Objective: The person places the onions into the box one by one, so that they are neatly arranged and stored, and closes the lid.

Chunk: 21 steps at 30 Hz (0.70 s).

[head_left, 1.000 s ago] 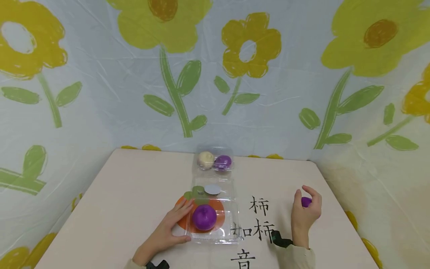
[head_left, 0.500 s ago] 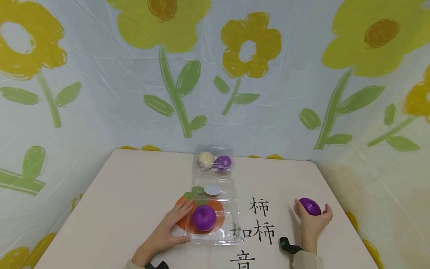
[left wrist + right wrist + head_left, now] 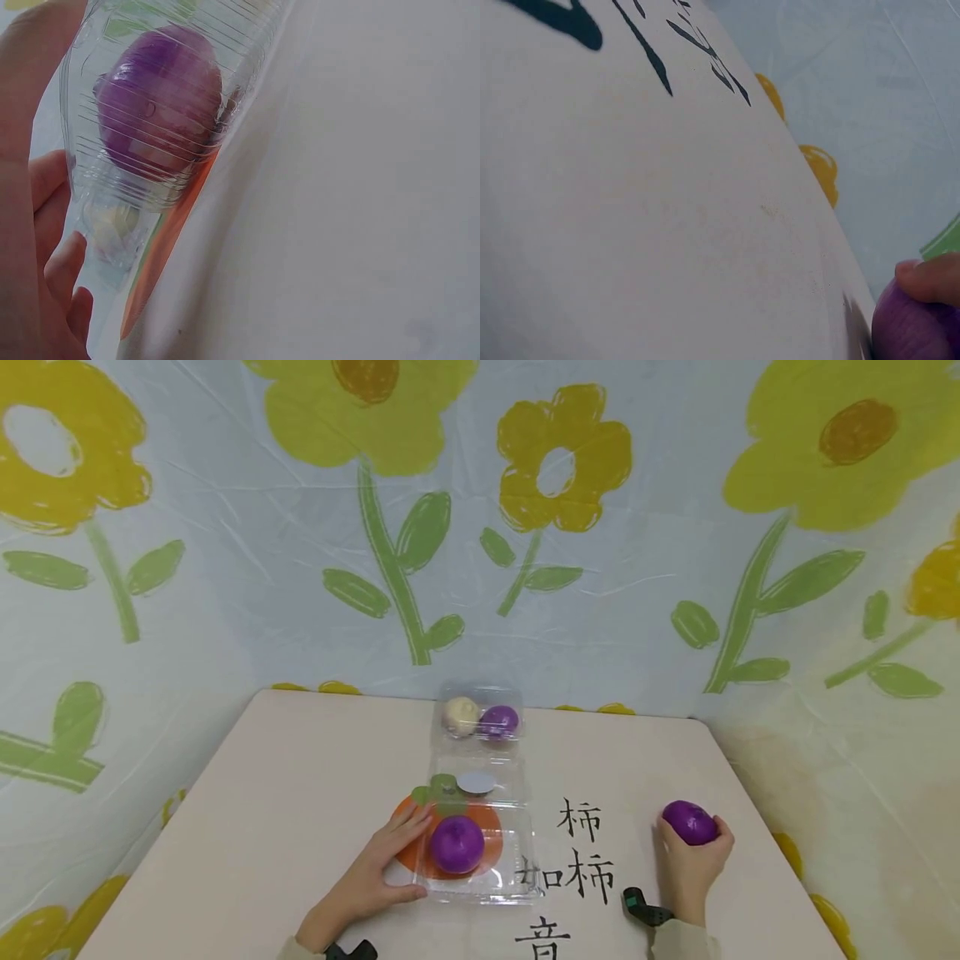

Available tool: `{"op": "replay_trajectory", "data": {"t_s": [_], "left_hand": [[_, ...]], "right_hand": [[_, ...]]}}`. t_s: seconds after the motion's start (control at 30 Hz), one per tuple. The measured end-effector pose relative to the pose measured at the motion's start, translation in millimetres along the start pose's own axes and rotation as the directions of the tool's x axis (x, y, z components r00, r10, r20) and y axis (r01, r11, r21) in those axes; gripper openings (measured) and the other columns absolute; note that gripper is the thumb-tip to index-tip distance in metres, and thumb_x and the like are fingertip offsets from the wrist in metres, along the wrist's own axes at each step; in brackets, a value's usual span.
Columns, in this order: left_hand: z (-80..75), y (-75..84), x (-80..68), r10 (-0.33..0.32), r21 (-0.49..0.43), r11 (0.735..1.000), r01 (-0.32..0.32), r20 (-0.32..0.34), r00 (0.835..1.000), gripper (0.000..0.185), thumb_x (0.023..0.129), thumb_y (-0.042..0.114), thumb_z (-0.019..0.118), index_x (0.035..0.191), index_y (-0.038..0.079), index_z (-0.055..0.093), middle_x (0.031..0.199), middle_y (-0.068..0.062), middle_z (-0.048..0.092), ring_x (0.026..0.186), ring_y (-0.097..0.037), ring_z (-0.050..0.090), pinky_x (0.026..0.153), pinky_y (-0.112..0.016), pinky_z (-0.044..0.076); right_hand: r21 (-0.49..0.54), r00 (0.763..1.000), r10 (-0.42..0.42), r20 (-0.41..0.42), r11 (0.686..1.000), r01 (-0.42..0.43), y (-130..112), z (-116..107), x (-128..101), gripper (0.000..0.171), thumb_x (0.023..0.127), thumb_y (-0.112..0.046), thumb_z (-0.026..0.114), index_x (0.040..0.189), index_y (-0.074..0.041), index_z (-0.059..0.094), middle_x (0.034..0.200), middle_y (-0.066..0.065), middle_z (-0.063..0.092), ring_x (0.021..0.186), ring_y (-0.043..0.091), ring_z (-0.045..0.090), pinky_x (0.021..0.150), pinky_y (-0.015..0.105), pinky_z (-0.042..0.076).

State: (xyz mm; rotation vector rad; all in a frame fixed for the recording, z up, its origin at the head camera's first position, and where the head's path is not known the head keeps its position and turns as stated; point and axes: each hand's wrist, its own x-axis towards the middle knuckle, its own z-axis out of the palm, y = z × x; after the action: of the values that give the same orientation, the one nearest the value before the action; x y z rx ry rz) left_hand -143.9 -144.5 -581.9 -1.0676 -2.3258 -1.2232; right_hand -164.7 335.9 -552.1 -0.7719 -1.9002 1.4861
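A clear plastic clamshell box (image 3: 517, 868) lies open near the table's front, with a purple ball (image 3: 457, 844) in its tray. My left hand (image 3: 378, 872) rests against the box's left side, fingers fairly straight along its edge and thumb at the front corner. The left wrist view shows the same purple ball (image 3: 159, 101) through the ribbed plastic, beside my fingers (image 3: 60, 262). At the right of the table my right hand (image 3: 688, 864) grips a second purple ball (image 3: 690, 822), which sits on top of its curled fingers. The right wrist view catches only part of that ball (image 3: 915, 330) under a fingertip (image 3: 930, 277).
A second, closed clamshell (image 3: 480, 720) at the table's back holds a cream ball (image 3: 460, 716) and a purple ball (image 3: 498, 722). Black characters (image 3: 585, 852) and an orange print (image 3: 408, 852) mark the tabletop (image 3: 300, 793). Flowered cloth (image 3: 480, 527) hangs round the back and sides.
My right hand has turned over and shifted slightly right, so the purple ball now sits on top of the fingers instead of under them. The left hand and box have stayed put.
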Motion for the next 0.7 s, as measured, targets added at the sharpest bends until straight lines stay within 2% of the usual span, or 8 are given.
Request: {"op": "replay_trajectory", "data": {"t_s": [0.37,0.7], "left_hand": [[-1.4,1.9,-0.2,-0.023,-0.004,1.0,0.023,0.009,1.0,0.089,0.076,0.036,0.084,0.148,0.003,0.044,0.157,-0.012,0.037,0.14,-0.049,0.029,0.119,-0.026,0.01],[-1.6,3.2,-0.3,-0.029,-0.006,1.0,0.029,0.011,1.0,0.09,0.075,0.035,0.085,0.149,0.004,0.043,0.157,-0.013,0.036,0.14,-0.05,0.029,0.119,-0.026,0.009]], "right_hand": [[0.005,0.996,0.071,0.052,0.997,-0.071,-8.1,-0.2,-3.2,0.094,0.08,-0.008,0.077,0.153,-0.004,0.019,0.158,0.023,0.022,0.142,0.043,0.026,0.117,0.055,0.02],[0.01,0.982,0.053,0.182,0.998,-0.056,-16.7,10.3,-13.8,0.091,0.083,-0.011,0.078,0.154,-0.003,0.021,0.157,0.024,0.023,0.143,0.044,0.024,0.117,0.059,0.02]]}}
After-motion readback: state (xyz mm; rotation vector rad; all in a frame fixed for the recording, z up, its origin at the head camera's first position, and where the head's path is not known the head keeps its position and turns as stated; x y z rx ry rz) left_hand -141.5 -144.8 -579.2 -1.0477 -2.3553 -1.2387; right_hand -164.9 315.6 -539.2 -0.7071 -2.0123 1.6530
